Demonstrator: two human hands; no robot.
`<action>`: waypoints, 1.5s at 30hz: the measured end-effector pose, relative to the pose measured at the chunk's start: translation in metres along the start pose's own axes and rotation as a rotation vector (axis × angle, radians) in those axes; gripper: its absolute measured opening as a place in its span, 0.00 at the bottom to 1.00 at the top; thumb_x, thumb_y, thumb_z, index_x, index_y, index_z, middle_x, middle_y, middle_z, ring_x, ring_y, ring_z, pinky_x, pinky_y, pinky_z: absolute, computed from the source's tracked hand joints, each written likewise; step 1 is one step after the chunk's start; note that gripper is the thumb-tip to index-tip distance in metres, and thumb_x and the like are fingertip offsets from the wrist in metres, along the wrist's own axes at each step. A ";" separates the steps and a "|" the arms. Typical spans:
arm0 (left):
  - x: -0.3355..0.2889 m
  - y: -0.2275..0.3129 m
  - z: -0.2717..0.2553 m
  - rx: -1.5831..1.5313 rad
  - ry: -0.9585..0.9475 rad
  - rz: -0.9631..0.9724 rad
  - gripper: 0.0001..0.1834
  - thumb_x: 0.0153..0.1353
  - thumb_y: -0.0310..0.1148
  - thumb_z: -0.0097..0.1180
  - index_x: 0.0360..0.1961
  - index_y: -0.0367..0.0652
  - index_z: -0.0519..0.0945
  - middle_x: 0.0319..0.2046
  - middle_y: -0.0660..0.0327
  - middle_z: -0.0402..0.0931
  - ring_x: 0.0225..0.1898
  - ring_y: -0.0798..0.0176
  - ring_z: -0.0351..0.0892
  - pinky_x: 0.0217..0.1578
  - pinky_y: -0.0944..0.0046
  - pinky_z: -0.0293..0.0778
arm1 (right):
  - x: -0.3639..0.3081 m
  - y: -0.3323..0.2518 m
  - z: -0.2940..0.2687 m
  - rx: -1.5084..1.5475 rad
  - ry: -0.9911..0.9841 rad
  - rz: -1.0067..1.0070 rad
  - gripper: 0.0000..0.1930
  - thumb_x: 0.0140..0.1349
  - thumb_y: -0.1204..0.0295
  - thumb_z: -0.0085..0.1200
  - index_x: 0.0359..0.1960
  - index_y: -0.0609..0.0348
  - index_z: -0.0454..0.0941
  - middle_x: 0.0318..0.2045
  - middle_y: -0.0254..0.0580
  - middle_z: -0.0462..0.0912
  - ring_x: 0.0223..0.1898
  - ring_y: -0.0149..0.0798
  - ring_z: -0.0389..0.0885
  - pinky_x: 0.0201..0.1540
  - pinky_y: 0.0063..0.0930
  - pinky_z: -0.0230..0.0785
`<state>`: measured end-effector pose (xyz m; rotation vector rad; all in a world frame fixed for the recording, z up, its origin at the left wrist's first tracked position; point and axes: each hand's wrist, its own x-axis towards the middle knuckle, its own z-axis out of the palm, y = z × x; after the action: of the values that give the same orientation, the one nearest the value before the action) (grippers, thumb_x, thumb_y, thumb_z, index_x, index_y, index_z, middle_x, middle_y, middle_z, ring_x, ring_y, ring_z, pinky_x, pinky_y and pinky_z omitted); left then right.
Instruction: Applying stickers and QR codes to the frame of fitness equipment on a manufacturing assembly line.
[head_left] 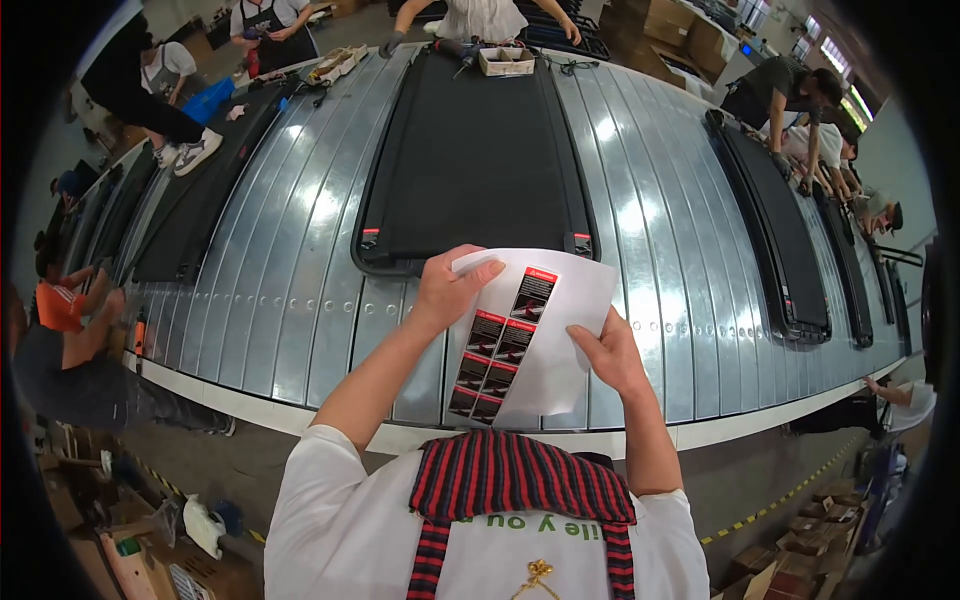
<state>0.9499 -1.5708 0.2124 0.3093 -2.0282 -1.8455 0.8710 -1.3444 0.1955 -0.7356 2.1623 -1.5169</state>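
Observation:
A white sheet of stickers [565, 300] is held up in front of my chest, tilted. Black labels with red headers run in a slanting block down its left part; the rest is bare white. My left hand [448, 290] pinches the upper left corner, thumb on top. On the right edge, my right hand [612, 353] grips with the thumb over the front and its other fingers hidden behind. Just beyond the sheet, a flat black treadmill deck [480, 160] lies on the metal slat conveyor [290, 290], with small red labels at its near corners.
A power drill [455, 50] and a small box [507, 62] rest at the deck's far end, where a person stands. More black decks [768, 225] lie to the right and left, with people working beside them. Someone's shoe [199, 152] is on the left deck. Cardboard boxes [790, 560] stand behind me.

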 end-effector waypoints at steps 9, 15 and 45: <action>-0.014 -0.004 0.007 0.344 -0.177 0.124 0.13 0.52 0.40 0.56 0.30 0.40 0.78 0.24 0.55 0.76 0.25 0.57 0.77 0.26 0.66 0.70 | 0.013 -0.057 -0.017 -0.246 0.092 -0.545 0.48 0.33 0.77 0.66 0.60 0.53 0.50 0.44 0.45 0.74 0.49 0.43 0.70 0.52 0.36 0.61; -0.032 0.001 0.020 0.354 -0.351 0.199 0.12 0.49 0.38 0.58 0.30 0.41 0.78 0.24 0.56 0.76 0.25 0.57 0.76 0.26 0.64 0.70 | 0.002 -0.038 0.008 -0.394 -0.245 -0.295 0.35 0.45 0.78 0.57 0.56 0.50 0.54 0.26 0.44 0.78 0.29 0.48 0.77 0.33 0.33 0.69; 0.137 -0.106 0.103 1.097 -0.577 0.229 0.05 0.43 0.22 0.47 0.24 0.41 0.72 0.29 0.60 0.72 0.35 0.56 0.73 0.31 0.57 0.70 | 0.252 0.170 -0.108 0.279 -0.170 0.405 0.07 0.55 0.69 0.49 0.24 0.58 0.70 0.17 0.28 0.68 0.19 0.23 0.64 0.20 0.16 0.55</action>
<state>0.7736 -1.5457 0.1186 -0.2179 -3.1419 -0.5430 0.5774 -1.3751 0.0655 -0.2972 1.7900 -1.4368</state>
